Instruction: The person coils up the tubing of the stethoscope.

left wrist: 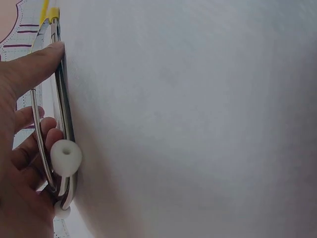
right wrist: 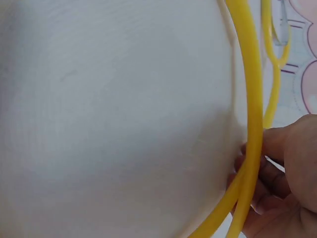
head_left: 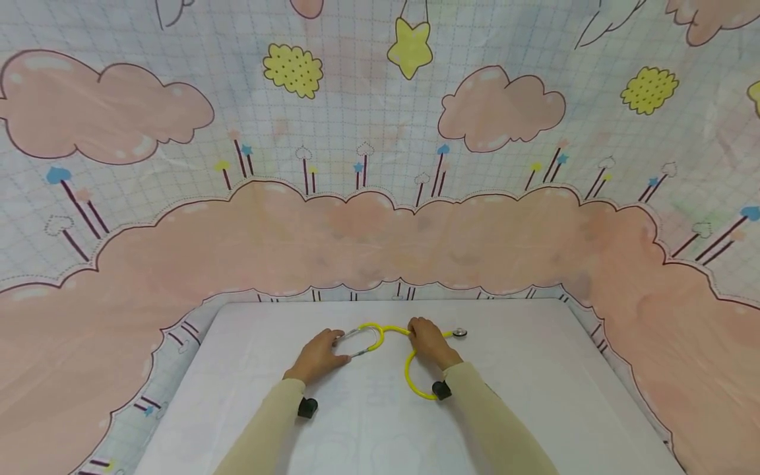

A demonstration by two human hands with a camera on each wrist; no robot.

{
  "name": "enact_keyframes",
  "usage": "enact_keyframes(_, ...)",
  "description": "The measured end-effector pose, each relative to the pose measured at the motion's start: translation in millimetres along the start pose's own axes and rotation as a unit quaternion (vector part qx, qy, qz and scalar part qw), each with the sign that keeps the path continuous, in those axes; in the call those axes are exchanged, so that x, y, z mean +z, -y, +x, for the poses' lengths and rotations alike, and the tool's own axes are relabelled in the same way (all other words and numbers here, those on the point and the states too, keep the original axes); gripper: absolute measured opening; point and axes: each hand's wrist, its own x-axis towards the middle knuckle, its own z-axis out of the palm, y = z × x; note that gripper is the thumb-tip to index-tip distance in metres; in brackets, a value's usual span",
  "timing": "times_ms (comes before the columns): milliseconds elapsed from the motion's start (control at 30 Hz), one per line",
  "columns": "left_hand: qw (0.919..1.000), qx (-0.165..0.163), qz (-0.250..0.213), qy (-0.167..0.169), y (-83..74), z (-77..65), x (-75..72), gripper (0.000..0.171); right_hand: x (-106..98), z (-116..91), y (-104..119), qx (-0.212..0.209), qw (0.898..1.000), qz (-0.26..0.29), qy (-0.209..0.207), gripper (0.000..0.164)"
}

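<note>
A yellow stethoscope (head_left: pixel 394 328) lies across the white table, its Y-shaped headset to the left and its round metal chest piece (head_left: pixel 460 332) to the right. My left hand (head_left: pixel 317 356) holds the metal ear tubes (left wrist: pixel 63 106), thumb laid along one tube and the other fingers curled near the far ends. A white ear tip (left wrist: pixel 66 157) shows close to those fingers. Farther right, my right hand (head_left: pixel 430 342) grips the yellow tubing (right wrist: pixel 253 89), which crosses itself beside the fingers. Part of the tubing loops below that hand, toward the wrist; the palm hides the gripped stretch.
The white tabletop (head_left: pixel 368 422) spreads around and in front of both hands. Behind it and along its sides hangs a cloth (head_left: pixel 368 244) printed with clouds and stars. A small black device (head_left: pixel 307 408) is on the left wrist, another (head_left: pixel 441 390) on the right.
</note>
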Motion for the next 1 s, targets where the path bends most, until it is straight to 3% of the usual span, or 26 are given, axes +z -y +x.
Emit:
enact_keyframes(133, 1.0, -0.004, 0.0, 0.002, -1.8, -5.9, -0.4, 0.066, -3, -2, 0, -0.002, 1.0, 0.026, -0.001, 0.008)
enact_keyframes(300, 0.9998, 0.014, 0.009, -0.005, -3.9, -10.5, 0.8, 0.069, -11, -5, 2, -0.013, 0.999, 0.037, -0.009, 0.007)
enact_keyframes(467, 0.999, 0.035, 0.018, -0.021, -3.5, -10.1, 3.1, 0.069, -16, -5, 6, -0.025, 0.998, 0.051, -0.011, 0.007)
enact_keyframes(767, 0.9995, 0.028, 0.011, -0.005, 1.5, -6.5, 2.7, 0.069, -13, -1, 8, -0.028, 0.999, 0.018, 0.016, 0.018)
enact_keyframes(1000, 0.9993, 0.037, 0.007, -0.004, 2.1, -4.0, 0.8, 0.074, -26, -6, 12, -0.034, 0.997, 0.065, 0.023, 0.019)
